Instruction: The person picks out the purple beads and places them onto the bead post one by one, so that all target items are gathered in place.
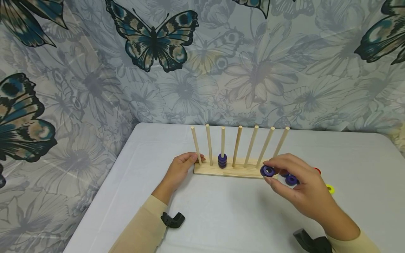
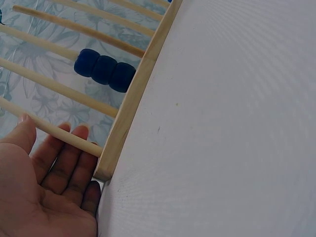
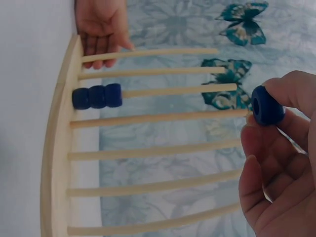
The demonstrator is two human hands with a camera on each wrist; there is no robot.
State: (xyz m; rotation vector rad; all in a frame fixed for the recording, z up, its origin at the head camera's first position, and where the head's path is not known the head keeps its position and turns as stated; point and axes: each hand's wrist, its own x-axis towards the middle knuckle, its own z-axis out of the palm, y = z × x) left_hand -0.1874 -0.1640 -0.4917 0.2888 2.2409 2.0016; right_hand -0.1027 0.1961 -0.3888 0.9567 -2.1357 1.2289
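A pale wooden stand (image 1: 240, 172) with several upright pegs sits on the table. Three dark blue beads (image 1: 222, 161) are stacked on its third peg from the left. At the stand's left end my left hand (image 1: 179, 169) holds the outermost peg (image 2: 64, 134), its thumb on one side and fingers on the other. My right hand (image 1: 305, 188) pinches another dark blue bead (image 3: 269, 108) between thumb and fingers, in front of the stand's right end. The bead's hole (image 1: 268, 171) faces the head camera. In the right wrist view the bead is beside the peg tips, apart from the stacked beads.
Behind the right hand lie more blue beads (image 1: 291, 180), partly hidden. A yellow bead (image 1: 330, 189) and a red bead (image 1: 317, 170) show beyond that hand. White cloth covers the table (image 1: 202, 218). Butterfly-patterned fabric (image 1: 186, 88) hangs behind it.
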